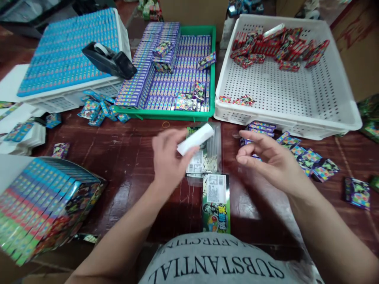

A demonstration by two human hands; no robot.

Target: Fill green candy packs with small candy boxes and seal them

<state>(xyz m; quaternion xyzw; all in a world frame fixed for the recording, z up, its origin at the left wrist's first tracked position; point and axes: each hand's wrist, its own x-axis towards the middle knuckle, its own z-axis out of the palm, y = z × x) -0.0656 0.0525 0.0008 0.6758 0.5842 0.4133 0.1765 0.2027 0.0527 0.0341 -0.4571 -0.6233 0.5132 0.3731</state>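
My left hand (168,157) grips a small white oblong piece (196,139) between thumb and fingers; whether it is folded card or a little box I cannot tell. Below it lies a clear plastic pack (214,142) with a green printed card inside. Closer to my body, a green printed card (217,209) with a white label lies on the table. My right hand (263,157) hovers to the right with fingers loosely curled and apart, nothing visible in them. Beside it are small purple candy boxes (304,156), partly hidden behind the fingers.
A green tray (166,114) of purple boxes stands ahead, next to a white perforated basket (284,94) with red boxes. Blue boxes fill a crate (74,51) at left, with a black tape dispenser (109,61) on top. Multicoloured packs (44,205) stand at lower left.
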